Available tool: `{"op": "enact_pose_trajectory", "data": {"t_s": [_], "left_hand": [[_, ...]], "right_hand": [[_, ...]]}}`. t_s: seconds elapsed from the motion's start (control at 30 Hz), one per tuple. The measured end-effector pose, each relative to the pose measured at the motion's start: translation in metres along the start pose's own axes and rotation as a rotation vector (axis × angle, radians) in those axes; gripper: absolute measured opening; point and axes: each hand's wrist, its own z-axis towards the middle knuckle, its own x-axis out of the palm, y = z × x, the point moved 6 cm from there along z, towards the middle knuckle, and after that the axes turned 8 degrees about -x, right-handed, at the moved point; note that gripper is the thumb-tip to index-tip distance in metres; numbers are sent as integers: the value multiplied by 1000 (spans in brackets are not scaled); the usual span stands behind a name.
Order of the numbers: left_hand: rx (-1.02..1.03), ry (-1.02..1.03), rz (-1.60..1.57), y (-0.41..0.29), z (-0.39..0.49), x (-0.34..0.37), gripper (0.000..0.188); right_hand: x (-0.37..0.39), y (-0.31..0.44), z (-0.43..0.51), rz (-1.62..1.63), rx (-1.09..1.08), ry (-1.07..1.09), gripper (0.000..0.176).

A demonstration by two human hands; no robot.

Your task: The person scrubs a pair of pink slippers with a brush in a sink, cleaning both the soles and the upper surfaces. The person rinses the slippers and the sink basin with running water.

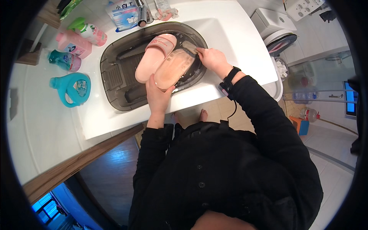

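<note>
My left hand grips the heel end of a pink slide slipper, its worn sole facing up. Beside it, partly touching, lies the other pink slipper, upright with its strap on top. In my right hand is a scrub brush; its dark bristles rest at the toe end of the upturned sole. Both slippers are in a translucent grey plastic washbasin with a ribbed washboard part and some wet suds. My fingers hide the brush's handle end.
The basin sits in a white sink below a chrome faucet. To the left stand a teal detergent jug, a purple-and-green bottle, a pink bottle and a pump bottle. A detergent pouch is behind; a toilet is right.
</note>
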Motion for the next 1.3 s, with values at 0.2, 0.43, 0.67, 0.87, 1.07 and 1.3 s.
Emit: {"op": "enact_pose_trajectory", "data": {"t_s": [0.2,0.43,0.67,0.87,1.07,1.3], "left_hand": [[34,-9,2,-3,-4,-1,93],[-21,17,62,-2,-4,3,93],[-10,15,67,-1,-5,3,93],[-24,45,42,-3,-1,2,94],[47,168,190,-19,15,5,93],[409,-23,260,-63,5,-44,87]], "right_hand": [[-22,24,-20,230,21,124,35],[-28,51,-39,221,-17,110,34],[24,14,12,126,48,63,33],[2,3,-17,198,132,100,38],[-21,-20,-89,554,268,-58,41],[-23,-33,-99,793,279,-305,41]]}}
